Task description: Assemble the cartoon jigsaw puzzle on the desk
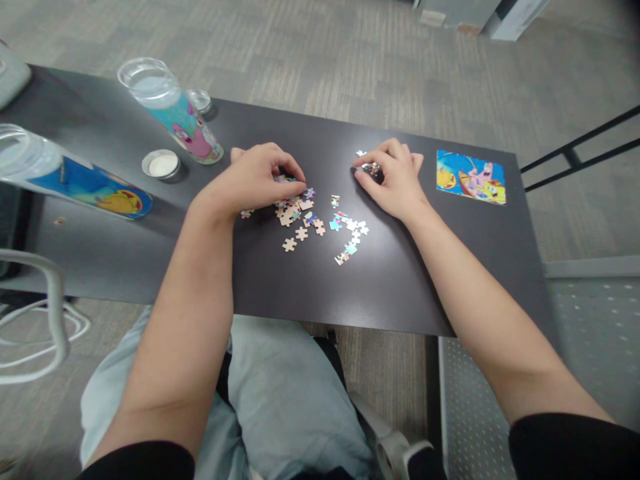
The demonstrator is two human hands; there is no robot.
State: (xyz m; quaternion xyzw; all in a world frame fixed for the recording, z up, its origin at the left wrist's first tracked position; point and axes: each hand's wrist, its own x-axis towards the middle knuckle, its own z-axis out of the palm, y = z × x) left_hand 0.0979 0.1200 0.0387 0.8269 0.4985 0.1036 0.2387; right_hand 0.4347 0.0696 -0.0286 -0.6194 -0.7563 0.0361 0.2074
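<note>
My left hand point(265, 177) is over a heap of jigsaw puzzle pieces point(287, 215), its thumb and fingertips closed together at a colourful puzzle piece point(310, 193) on the heap's right edge. Part of the heap is hidden under this hand. My right hand point(393, 175) rests with bent fingers over a smaller group of puzzle pieces point(371, 169); its thumb and index finger are a little apart. Between the hands, nearer to me, several joined border pieces point(351, 248) form a curved strip. A single puzzle piece point(335, 201) lies just above that strip.
A finished-looking cartoon picture card point(471, 177) lies at the table's right. On the left are two clear printed tubes point(187, 127) point(100, 187) and two round lids point(161, 164) point(200, 101). One stray piece point(59, 221) lies far left. A white cable point(57, 313) hangs by the front edge.
</note>
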